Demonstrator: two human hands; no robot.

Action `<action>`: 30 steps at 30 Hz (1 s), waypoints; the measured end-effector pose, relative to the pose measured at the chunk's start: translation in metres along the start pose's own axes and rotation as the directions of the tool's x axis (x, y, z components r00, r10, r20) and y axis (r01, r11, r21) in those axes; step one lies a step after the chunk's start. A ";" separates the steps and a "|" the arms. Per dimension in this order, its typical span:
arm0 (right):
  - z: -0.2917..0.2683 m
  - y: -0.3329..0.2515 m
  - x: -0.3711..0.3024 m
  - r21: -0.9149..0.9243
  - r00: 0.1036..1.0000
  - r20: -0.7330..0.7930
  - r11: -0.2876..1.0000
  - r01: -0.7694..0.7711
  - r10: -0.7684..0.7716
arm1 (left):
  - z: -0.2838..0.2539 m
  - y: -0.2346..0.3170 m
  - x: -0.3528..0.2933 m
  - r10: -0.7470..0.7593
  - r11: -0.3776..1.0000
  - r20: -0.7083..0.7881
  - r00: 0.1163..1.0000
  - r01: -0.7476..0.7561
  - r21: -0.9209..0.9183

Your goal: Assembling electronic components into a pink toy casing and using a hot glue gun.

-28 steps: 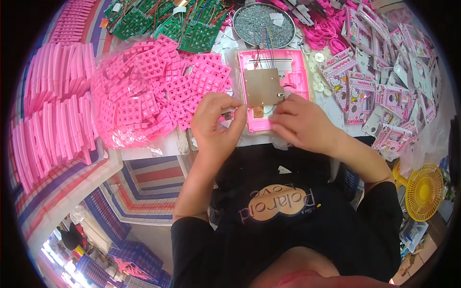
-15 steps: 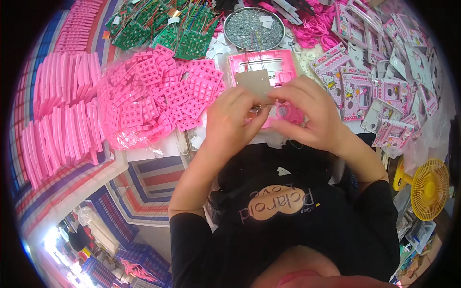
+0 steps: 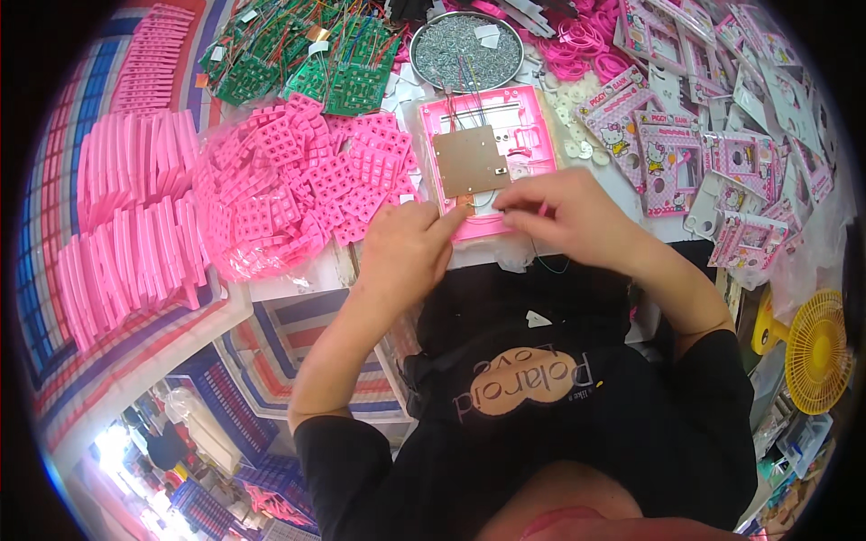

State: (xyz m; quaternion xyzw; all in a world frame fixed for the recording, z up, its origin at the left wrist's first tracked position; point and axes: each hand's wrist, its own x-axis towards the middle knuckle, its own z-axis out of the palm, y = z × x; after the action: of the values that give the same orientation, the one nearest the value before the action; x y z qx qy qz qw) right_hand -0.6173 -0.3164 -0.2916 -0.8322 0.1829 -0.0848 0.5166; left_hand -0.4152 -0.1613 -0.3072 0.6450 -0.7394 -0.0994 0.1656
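Our pink case (image 3: 487, 227) lies open in the upper middle of the frame, perhaps so we can reach its brown board (image 3: 471, 160). Our left hand (image 3: 406, 248) extends one finger below the board, seemingly steadying the case; our right hand (image 3: 577, 216) curls beside it, whether pinching anything, we cannot tell.

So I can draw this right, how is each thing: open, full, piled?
Case: open
Brown board: lying in case
Left hand: index finger extended
Right hand: fingers bent
Bowl: full of metal bits
Keypads: heaped, partly bagged
Green boards: piled, wired
Fan: running or not, can't tell
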 end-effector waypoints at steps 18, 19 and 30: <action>-0.007 0.001 -0.009 -0.562 0.967 0.204 0.791 0.242 -0.151 | -0.010 -0.009 0.003 0.032 0.997 0.212 0.977 -0.045 0.056; -0.007 0.005 -0.009 -0.543 0.972 0.189 0.811 0.220 -0.137 | -0.014 -0.009 0.005 0.008 1.000 0.253 0.967 -0.011 0.013; -0.011 0.014 -0.006 -0.348 0.988 0.154 0.936 0.045 0.010 | -0.017 0.050 -0.020 -0.032 0.979 0.042 0.999 0.040 -0.200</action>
State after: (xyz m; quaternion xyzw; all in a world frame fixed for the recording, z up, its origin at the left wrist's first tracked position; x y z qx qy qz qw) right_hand -0.6294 -0.3292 -0.2985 -0.9165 0.1473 0.0089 0.3717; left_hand -0.4526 -0.1334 -0.2756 0.6362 -0.7169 -0.1887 0.2138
